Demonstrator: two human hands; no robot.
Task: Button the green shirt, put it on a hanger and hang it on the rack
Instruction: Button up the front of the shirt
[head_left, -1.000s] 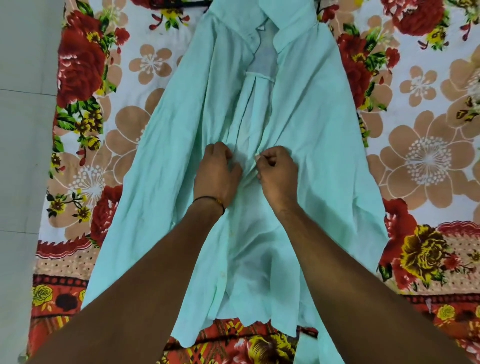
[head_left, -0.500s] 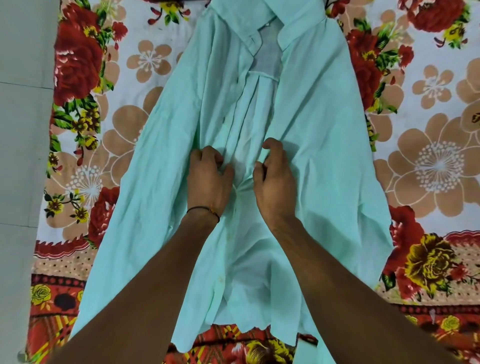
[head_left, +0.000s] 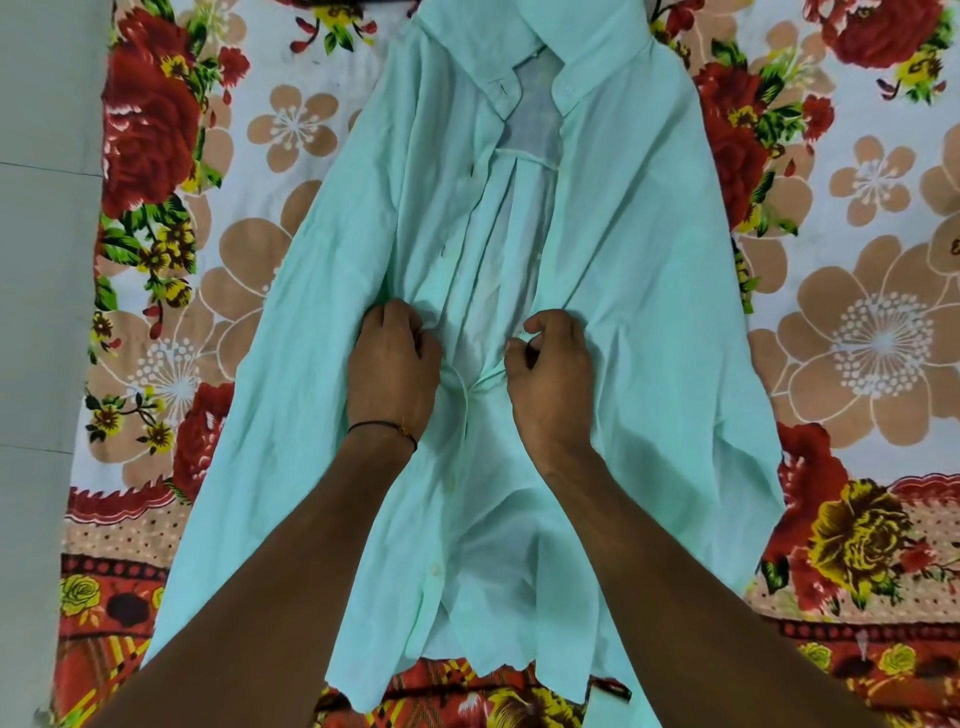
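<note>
Fingers of left hand and right hand pinch front edges of the green shirt — slightly apart.

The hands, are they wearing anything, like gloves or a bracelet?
No gloves, and no sleeves show: both arms are bare up to the picture's edge. The left hand has a thin black thread band round its wrist, with a tiny golden bead on it. The right hand and its wrist wear nothing. I can see no rings.
</note>
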